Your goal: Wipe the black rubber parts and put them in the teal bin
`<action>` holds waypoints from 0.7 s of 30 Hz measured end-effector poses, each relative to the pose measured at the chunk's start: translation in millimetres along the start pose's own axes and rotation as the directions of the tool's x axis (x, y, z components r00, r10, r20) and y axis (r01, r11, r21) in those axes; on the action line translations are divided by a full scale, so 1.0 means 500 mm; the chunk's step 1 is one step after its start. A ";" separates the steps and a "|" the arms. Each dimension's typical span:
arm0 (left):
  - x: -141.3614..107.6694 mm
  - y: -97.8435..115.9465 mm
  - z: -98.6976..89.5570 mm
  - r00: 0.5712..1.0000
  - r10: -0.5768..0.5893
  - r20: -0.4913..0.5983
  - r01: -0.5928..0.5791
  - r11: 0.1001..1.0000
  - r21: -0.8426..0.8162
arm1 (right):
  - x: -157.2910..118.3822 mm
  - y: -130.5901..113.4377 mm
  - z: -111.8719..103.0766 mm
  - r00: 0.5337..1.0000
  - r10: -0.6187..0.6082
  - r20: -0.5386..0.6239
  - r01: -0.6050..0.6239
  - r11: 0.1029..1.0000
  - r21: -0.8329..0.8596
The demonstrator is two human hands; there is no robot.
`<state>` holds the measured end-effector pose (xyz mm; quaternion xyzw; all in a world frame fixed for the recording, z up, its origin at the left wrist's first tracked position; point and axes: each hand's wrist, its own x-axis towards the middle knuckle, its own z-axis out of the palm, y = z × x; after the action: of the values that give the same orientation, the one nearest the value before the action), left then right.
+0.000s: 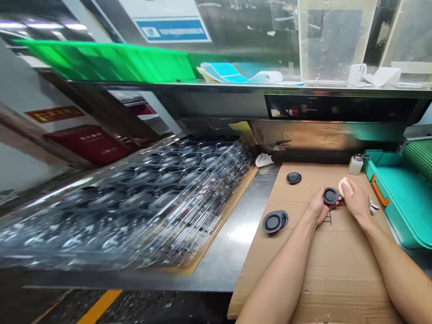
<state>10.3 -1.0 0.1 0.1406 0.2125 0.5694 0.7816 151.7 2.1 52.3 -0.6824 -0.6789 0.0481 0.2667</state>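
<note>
A: Head view. Where's the dark disc [330, 195]?
B: Above the cardboard sheet [340, 261], right half, held in the left hand [317, 206].
A: Facing?
B: Ringed face up, toward the camera. Outline near round; can't tell a long axis.
A: Right hand [358, 201]?
B: Gripping a white pad [344, 187], close beside the disc.
A: Others?
B: Dark round part [293, 178] on the sheet's far left; bottle [355, 165] at its far right corner; turquoise tray [405, 198] along its right edge.
</note>
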 end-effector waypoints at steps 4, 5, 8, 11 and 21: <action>-0.003 0.032 -0.009 1.000 0.007 -0.024 -0.010 0.992 -0.127 | -0.005 0.007 -0.011 0.996 -0.091 -0.008 0.090 0.974 0.210; -0.003 0.039 -0.011 0.999 0.011 -0.032 -0.016 0.987 -0.161 | -0.007 0.004 -0.014 0.993 -0.116 0.018 0.109 0.966 0.234; -0.003 0.046 -0.013 0.999 0.016 -0.031 -0.022 0.974 -0.226 | -0.018 -0.009 -0.016 0.976 -0.183 0.121 0.144 0.950 0.276; -0.002 0.037 -0.006 0.999 0.013 -0.032 -0.019 0.979 -0.201 | -0.030 -0.025 -0.008 0.968 -0.194 0.161 0.138 0.941 0.309; -0.014 0.019 0.007 0.997 -0.063 -0.052 0.056 0.989 -0.136 | -0.025 -0.010 -0.004 0.932 -0.268 0.245 0.188 0.933 0.308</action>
<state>2.2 -4.7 8.6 0.0649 0.1997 0.5626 0.7996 146.9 -10.5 52.6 -0.5396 -0.7717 0.2087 0.2643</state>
